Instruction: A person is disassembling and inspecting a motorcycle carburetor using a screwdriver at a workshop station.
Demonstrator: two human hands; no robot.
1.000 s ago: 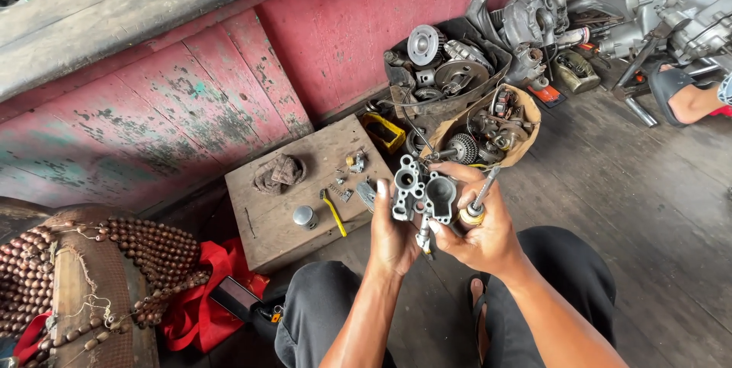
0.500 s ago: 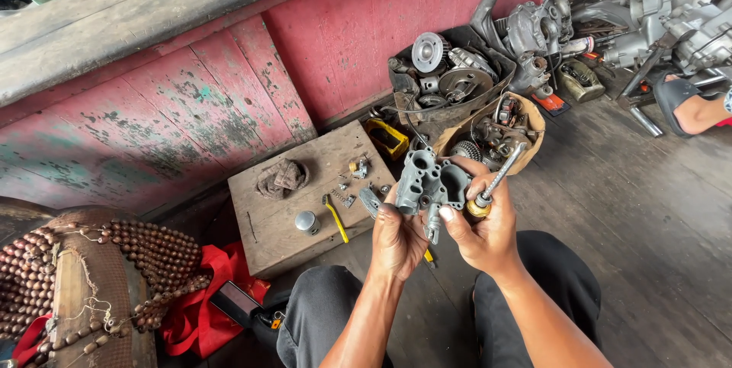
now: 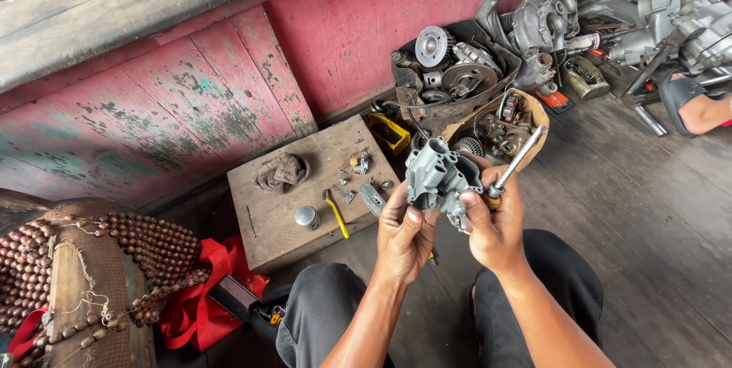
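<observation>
Above plank floor (image 3: 633, 208) by red wall (image 3: 366, 25): both hands' fingers (image 3: 408, 219) gripping grey carb body (image 3: 438, 177), screwdriver (image 3: 515, 162) in right hand (image 3: 496, 223).

Bare grey plank floor (image 3: 610, 208) lay open to the right of the hands. Ahead, a brown sack of engine parts (image 3: 499, 128) and a dark crate of metal discs (image 3: 446, 74) blocked reach. Left, a low wooden block (image 3: 282, 212) carried scattered small parts.

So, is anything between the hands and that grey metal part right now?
Nothing visible. The left hand and right hand both grip the grey metal part directly; the right hand also holds a screwdriver beside it.
</observation>
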